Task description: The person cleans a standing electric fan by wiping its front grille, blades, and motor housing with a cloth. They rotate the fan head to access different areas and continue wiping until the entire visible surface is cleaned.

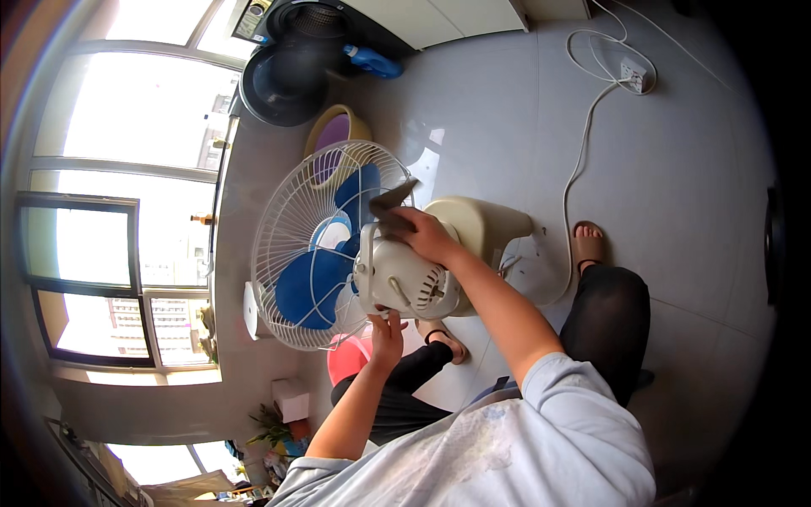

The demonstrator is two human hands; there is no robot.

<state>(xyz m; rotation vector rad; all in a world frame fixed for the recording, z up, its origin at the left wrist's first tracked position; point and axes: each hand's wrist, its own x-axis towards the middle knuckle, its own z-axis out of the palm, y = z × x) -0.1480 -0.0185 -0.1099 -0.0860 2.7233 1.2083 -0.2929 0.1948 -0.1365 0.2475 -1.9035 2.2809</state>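
Observation:
Before me stands an electric fan with a cream motor housing (405, 272), blue blades (310, 288) and a white wire guard (269, 222). My right hand (423, 233) holds a grey-brown cloth (394, 199) against the housing, near the back of the guard. My left hand (386, 339) grips the near edge of the housing with its fingertips; the exact contact is partly hidden. Beneath the housing, the fan's cream base (478, 218) rests on the floor.
A white cable (586, 139) runs across the tiled floor to a power strip (632, 75). A yellow basin (361, 130), a blue bottle (374, 61) and a washing machine with its door (279, 85) open lie beyond the fan. A red bucket (347, 358) stands near my foot.

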